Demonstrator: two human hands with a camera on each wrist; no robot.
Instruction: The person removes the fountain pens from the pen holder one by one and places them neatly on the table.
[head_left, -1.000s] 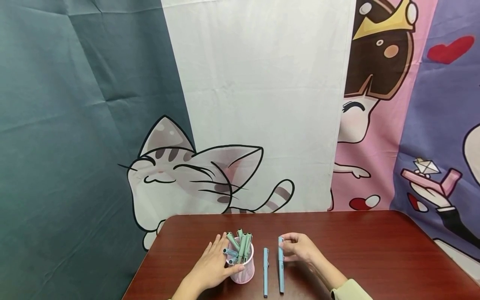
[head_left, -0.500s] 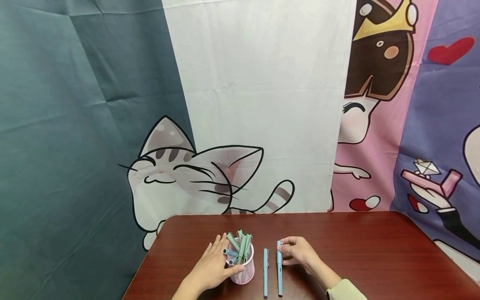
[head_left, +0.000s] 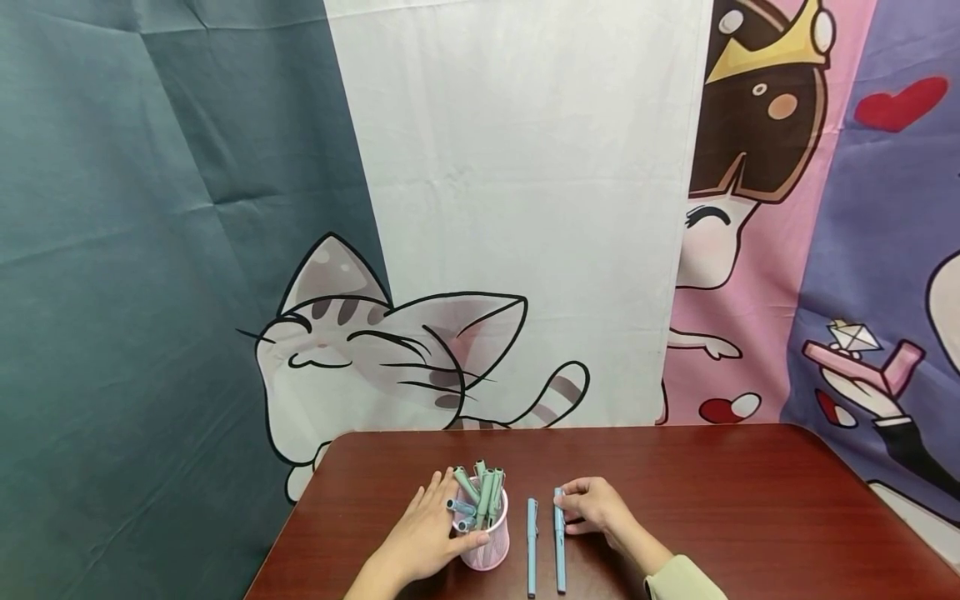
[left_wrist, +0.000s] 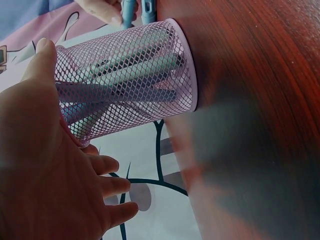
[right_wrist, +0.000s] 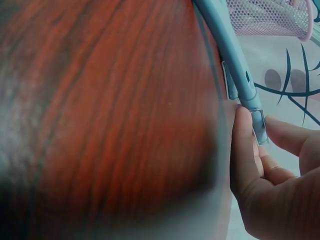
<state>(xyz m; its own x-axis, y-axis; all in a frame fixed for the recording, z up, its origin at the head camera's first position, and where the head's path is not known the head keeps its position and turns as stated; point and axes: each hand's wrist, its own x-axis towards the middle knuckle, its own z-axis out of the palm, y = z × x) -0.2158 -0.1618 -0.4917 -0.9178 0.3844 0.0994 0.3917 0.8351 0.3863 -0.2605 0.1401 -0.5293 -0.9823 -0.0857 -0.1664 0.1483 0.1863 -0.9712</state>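
My left hand (head_left: 422, 537) rests against a pink mesh pen cup (head_left: 492, 552), its thumb along the near side and its other fingers stretched out past the far side. Green pens (head_left: 485, 497) and blue ones (head_left: 461, 506) lean inside the cup. Between thumb and fingers, my right hand (head_left: 600, 507) pinches the far end of a light-blue capped pen (head_left: 560, 554). Parallel to it, a second light-blue pen (head_left: 532, 550) lies on the table between that pen and the cup. In the right wrist view, the pinched pen (right_wrist: 231, 52) slants close over the wood, thumb and fingertip at its end.
The dark red wooden table (head_left: 712, 483) has its far edge against a hanging cloth printed with a cartoon cat (head_left: 360, 358) and other figures. The pen cup stands close to the left of both blue pens.
My right hand has drawn the pinched pen slightly towards me and left, bringing it level with the other blue pen. The left hand and the cup have stayed in place.
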